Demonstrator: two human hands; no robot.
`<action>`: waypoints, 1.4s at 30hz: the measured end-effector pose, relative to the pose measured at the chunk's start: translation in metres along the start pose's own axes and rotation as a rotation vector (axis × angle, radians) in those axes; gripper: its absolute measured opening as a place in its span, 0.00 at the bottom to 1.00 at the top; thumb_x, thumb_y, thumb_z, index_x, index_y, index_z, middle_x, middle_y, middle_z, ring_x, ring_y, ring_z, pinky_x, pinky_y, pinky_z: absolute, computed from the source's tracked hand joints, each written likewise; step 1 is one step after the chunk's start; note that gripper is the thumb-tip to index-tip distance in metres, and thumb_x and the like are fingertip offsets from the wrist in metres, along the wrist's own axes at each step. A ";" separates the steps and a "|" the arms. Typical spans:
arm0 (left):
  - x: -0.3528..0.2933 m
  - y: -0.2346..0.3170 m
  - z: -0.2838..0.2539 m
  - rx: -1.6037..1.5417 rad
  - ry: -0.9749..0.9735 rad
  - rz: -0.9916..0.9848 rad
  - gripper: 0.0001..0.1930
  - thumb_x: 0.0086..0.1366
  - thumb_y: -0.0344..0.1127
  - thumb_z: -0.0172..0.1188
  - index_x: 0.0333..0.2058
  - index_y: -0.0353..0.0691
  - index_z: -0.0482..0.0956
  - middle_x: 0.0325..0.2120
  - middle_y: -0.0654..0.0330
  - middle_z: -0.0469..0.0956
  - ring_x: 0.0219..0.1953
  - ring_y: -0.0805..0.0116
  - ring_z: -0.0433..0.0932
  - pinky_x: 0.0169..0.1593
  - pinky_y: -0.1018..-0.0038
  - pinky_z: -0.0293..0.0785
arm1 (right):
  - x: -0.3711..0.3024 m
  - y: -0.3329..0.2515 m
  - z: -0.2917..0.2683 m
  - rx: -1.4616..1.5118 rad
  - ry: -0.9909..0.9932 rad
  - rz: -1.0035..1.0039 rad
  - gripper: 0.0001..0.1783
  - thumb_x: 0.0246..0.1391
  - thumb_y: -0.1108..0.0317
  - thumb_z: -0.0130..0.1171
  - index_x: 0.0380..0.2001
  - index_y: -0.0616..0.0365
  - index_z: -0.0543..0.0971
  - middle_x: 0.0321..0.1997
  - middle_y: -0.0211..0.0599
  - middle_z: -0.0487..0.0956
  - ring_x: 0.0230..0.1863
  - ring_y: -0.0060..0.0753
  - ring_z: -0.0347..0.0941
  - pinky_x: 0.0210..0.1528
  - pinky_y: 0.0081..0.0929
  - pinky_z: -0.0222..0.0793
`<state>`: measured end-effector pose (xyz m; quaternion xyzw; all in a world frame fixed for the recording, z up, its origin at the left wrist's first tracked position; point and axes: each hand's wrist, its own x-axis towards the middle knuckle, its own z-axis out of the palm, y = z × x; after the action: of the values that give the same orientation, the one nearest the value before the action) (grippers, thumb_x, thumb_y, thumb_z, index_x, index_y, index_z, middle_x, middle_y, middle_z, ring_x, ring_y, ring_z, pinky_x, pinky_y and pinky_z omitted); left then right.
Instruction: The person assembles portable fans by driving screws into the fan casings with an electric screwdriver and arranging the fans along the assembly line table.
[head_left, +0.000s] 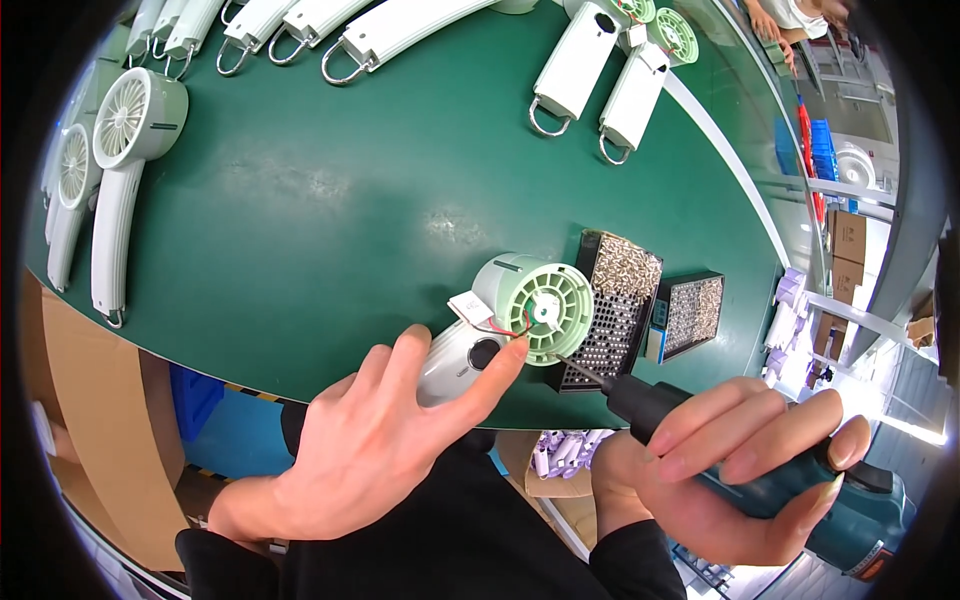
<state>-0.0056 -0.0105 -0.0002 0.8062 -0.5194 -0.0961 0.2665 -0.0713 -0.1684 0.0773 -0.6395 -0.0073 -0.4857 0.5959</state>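
My left hand (370,440) grips a handheld fan (497,275) with a light green round head and a white handle. Its thumb presses by the red wires at the head's rim, and a small white block (470,308) on wires hangs out beside the head. Wrapped in the fingers of my right hand (730,480) is a teal and black electric screwdriver (645,405). Its thin bit points left, with the tip at the lower right edge of the fan head; whether it touches a screw is too small to tell.
Right of the fan, a black screw tray (588,248) holds many small screws, beside a smaller screw box (657,340). Finished-looking fans (115,220) line the green table's (330,250) left and far edges. Two opened fans (575,65) lie at the back right, near a white strip (735,150).
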 end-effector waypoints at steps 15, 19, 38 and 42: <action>0.000 0.000 0.001 0.020 0.009 -0.001 0.36 0.44 0.29 0.58 0.56 0.60 0.70 0.33 0.56 0.68 0.22 0.71 0.67 0.20 0.80 0.69 | -0.015 0.005 0.008 -0.148 0.013 0.141 0.12 0.57 0.63 0.47 0.39 0.56 0.58 0.20 0.39 0.64 0.06 0.33 0.58 0.08 0.29 0.62; -0.001 -0.001 0.003 0.025 0.014 0.005 0.36 0.44 0.30 0.58 0.56 0.60 0.70 0.33 0.55 0.67 0.21 0.71 0.67 0.20 0.80 0.69 | -0.018 0.015 0.000 -0.074 -0.106 0.079 0.13 0.56 0.66 0.48 0.36 0.57 0.56 0.21 0.42 0.66 0.07 0.37 0.63 0.08 0.29 0.64; 0.001 0.001 0.002 -0.013 0.008 -0.013 0.36 0.44 0.26 0.59 0.56 0.60 0.71 0.32 0.56 0.67 0.22 0.70 0.68 0.20 0.79 0.69 | -0.017 0.005 -0.011 0.019 -0.083 -0.186 0.20 0.56 0.58 0.49 0.41 0.64 0.62 0.19 0.36 0.65 0.07 0.27 0.60 0.08 0.25 0.63; 0.000 0.002 0.001 -0.004 0.015 -0.029 0.36 0.43 0.26 0.59 0.55 0.60 0.73 0.31 0.56 0.67 0.22 0.70 0.68 0.21 0.78 0.70 | -0.020 -0.005 -0.034 -0.087 -0.061 -0.055 0.14 0.60 0.61 0.44 0.43 0.60 0.60 0.22 0.39 0.66 0.11 0.34 0.63 0.12 0.31 0.65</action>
<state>-0.0081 -0.0114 -0.0003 0.8138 -0.5055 -0.0949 0.2705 -0.1052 -0.1821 0.0623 -0.6789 -0.0217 -0.4820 0.5534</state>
